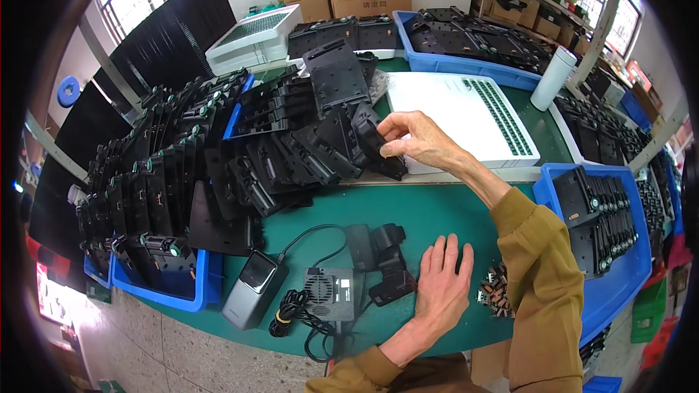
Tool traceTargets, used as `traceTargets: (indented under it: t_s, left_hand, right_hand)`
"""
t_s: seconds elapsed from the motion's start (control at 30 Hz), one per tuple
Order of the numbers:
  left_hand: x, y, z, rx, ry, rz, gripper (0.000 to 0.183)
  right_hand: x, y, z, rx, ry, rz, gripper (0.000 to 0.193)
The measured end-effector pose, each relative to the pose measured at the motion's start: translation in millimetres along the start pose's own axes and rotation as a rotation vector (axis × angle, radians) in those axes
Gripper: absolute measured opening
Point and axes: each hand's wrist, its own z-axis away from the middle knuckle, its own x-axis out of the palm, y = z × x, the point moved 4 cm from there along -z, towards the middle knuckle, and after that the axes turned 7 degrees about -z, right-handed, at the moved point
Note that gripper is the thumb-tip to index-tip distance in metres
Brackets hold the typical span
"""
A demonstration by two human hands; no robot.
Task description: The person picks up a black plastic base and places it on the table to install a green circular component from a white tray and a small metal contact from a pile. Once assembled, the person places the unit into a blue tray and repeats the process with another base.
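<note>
My right hand point(429, 145) reaches forward across the table, thumb and fingers closed on the edge of a black plastic part point(364, 127). That part leans at the right end of a row of similar black plastic parts point(291, 156). Flat on the green table mat point(408, 207) lies my left hand point(443, 291), its fingers stretched out and holding nothing. Just left of it are a black strapped device point(393, 280) and a grey vented box point(335, 295) with a bundled black cable point(289, 311). Small copper-coloured pieces point(496, 292) are heaped beside my right sleeve.
A grey box with a dark glossy top point(251, 291) stands front left. Blue bins point(211, 284) of black parts fill the left; another blue bin point(637, 276) is at right. Behind are a white foam tray point(437, 120) with small green-topped pieces and a white cylinder point(555, 78).
</note>
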Motion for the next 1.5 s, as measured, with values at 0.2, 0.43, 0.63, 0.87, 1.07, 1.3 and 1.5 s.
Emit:
traceTargets:
  t_s: [0.2, 0.43, 0.63, 0.87, 1.07, 1.3, 1.5]
  left_hand:
    - [6.5, -8.6, 4.4, -0.033, 0.077, 0.097, 0.054]
    - [-18.8, -8.9, -5.2, -0.144, 0.245, 0.426, 0.089]
    - [0.3, -8.1, -14.2, -0.204, 0.17, 0.861, 0.088]
    - [-5.8, -25.5, -31.2, -0.552, -0.165, 0.626, 0.085]
    - [-5.7, -15.9, -30.4, -0.212, 0.214, 0.052, 0.073]
    - [2.5, -16.3, -28.9, -0.161, -0.025, 0.005, 0.053]
    - [3.3, -16.9, -26.1, -0.156, -0.105, 0.043, 0.056]
  right_hand:
    - [-30.8, -44.4, 52.4, 0.093, 0.207, -0.59, 0.037]
    - [-33.2, -21.6, 170.0, 0.482, 0.419, -1.142, 0.028]
    - [2.9, 0.0, 193.1, 0.564, 0.509, -1.268, 0.02]
    - [-57.3, 31.1, 200.9, 0.389, 0.57, -0.272, 0.033]
    - [-55.6, 48.0, 198.5, 0.461, 0.367, 0.12, 0.048]
    - [-151.2, 35.8, 78.7, 0.131, 0.561, 0.562, 0.02]
    - [-200.1, 128.8, 0.6, 0.241, 0.774, 0.639, 0.024]
